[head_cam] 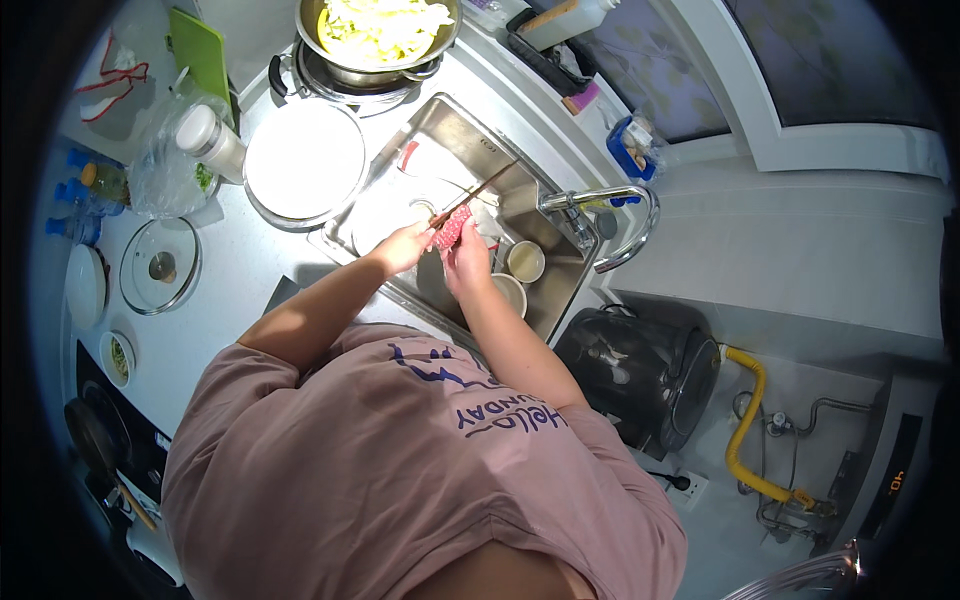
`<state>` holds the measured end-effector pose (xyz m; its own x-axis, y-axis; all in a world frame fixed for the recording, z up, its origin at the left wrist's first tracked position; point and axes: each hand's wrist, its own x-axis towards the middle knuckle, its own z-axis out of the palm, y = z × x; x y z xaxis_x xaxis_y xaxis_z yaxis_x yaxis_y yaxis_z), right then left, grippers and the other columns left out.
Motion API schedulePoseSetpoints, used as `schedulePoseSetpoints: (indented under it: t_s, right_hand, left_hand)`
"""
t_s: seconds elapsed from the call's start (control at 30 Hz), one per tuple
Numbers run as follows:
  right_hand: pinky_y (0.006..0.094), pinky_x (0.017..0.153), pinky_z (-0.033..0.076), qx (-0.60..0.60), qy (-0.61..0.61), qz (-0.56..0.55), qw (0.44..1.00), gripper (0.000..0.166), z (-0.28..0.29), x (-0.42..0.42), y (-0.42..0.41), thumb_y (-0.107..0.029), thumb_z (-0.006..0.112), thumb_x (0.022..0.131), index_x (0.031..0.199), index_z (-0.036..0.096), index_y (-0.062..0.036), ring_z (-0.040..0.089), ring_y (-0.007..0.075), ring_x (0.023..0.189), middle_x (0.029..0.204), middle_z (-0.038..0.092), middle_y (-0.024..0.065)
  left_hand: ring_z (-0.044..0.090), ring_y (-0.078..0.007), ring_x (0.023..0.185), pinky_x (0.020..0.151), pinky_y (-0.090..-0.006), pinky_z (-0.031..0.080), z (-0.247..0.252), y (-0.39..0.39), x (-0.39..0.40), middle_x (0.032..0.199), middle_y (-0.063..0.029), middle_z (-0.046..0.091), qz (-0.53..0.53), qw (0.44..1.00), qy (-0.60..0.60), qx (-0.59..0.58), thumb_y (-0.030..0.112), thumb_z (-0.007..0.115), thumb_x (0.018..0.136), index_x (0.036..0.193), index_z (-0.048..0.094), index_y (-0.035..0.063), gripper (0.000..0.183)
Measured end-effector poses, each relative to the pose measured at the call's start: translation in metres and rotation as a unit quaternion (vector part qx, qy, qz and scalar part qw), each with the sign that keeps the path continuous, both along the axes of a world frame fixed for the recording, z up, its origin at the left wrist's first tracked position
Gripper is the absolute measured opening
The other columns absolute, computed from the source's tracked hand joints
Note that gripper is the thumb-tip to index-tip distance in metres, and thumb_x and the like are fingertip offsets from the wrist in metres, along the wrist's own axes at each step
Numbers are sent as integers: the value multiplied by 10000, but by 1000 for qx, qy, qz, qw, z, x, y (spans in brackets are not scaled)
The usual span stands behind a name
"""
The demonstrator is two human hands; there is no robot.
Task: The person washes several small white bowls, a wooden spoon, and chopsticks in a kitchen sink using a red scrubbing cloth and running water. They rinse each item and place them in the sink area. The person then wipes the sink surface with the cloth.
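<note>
Over the steel sink (559, 300), my left hand (405, 246) grips the near ends of thin, dark brown sticks that look like chopsticks (484, 186); they slant up and away to the right. A pink-red speckled cloth or sponge (452, 227) is pinched in my right hand (466, 259), against the sticks close to my left fingers. Below my hands, a small bowl with cloudy liquid (526, 261) and another pale bowl (510, 295) stand in the sink. White dishes, partly blown out by glare, lie at its left side. The chrome faucet (637, 247) arches at the right.
A large white round plate or lid (306, 161) lies left of the sink. Behind it, a metal bowl of cut pale-green vegetables (382, 30) rests on a pot. A glass lid (160, 265), a white-capped jar (214, 142) and a black appliance (637, 371) flank the work area.
</note>
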<state>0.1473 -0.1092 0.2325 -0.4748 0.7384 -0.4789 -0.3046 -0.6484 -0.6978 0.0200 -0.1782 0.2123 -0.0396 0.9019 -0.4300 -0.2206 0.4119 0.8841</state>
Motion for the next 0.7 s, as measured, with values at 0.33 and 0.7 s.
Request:
schedulePoseSetpoints:
  t_s: [0.33, 0.7]
  right_hand:
    - [366, 739, 537, -46, -156, -63, 985, 308, -27, -32, -2, -230, 371, 1039, 1083, 568, 2, 634, 232, 849, 982, 635, 127]
    - [361, 486, 418, -159, -128, -202, 958, 341, -47, -29, 94, -391, 385, 1024, 838, 511, -135, 437, 194, 470, 576, 464, 32]
  left_hand:
    - [622, -409, 931, 845, -431, 484, -15, -3, 18, 956, -256, 649, -24, 975, 218, 32, 259, 465, 910, 973, 638, 1, 318]
    - [608, -397, 642, 629, -478, 488, 36, -23, -15, 645, -200, 609, -201, 831, 493, 159, 251, 559, 847, 751, 599, 21, 252]
